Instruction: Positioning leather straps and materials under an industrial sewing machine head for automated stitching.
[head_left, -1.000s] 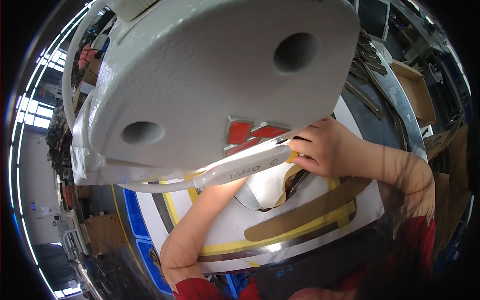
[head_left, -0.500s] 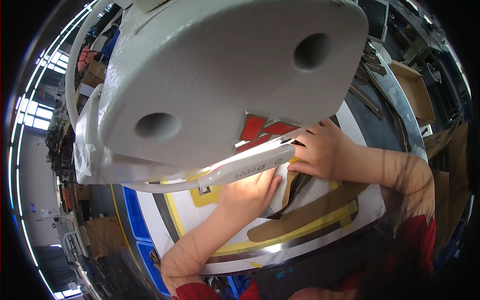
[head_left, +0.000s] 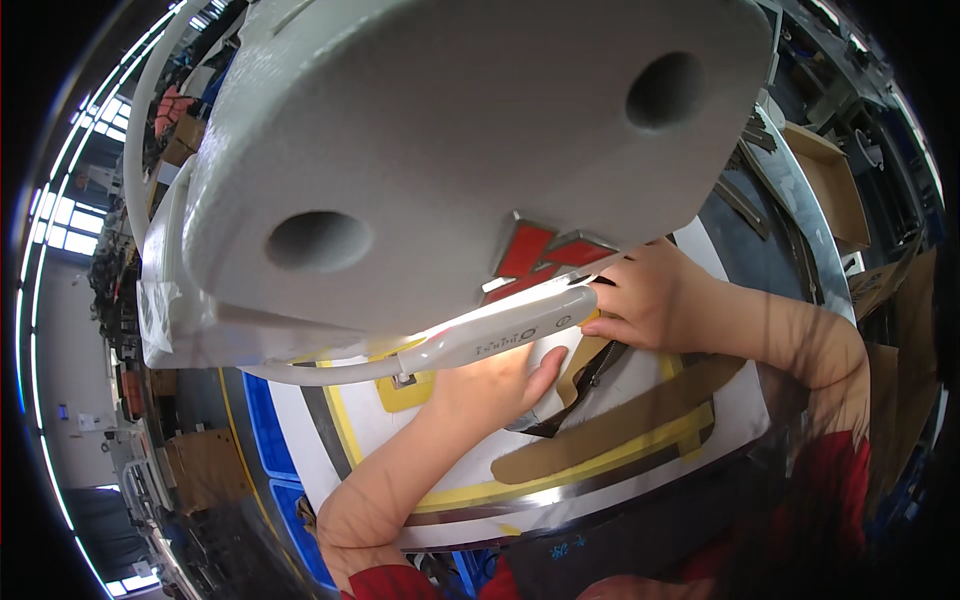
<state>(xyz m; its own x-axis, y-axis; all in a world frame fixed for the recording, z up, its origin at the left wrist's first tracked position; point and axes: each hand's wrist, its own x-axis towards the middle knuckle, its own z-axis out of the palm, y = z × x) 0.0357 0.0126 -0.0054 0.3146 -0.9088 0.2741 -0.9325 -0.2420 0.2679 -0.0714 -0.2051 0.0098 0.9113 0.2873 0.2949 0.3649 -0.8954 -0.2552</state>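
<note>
Below the large white sewing machine head (head_left: 450, 150), my left hand (head_left: 490, 385) lies flat on the white work surface (head_left: 370, 440). Its thumb is stretched apart; the lamp bar hides its other fingertips. My right hand (head_left: 650, 300) is closed at the far end of a folded brown fabric strip (head_left: 575, 395), thumb and fingers pinching its edge. A dark, zipper-like band runs along that strip, which hangs toward me between the hands. The machine hides the needle area and part of the right fingers.
A slim white lamp bar (head_left: 500, 330) glows under the machine head. A long brown curved piece (head_left: 620, 425) lies in front, beside yellow tape (head_left: 560, 475). Dark strips (head_left: 740, 205) and an open cardboard box (head_left: 825, 185) are at right. Blue bins (head_left: 265, 425) stand at left.
The machine looks larger and shifted slightly in view. My left thumb has spread away from the strip, and my right hand sits a little further right.
</note>
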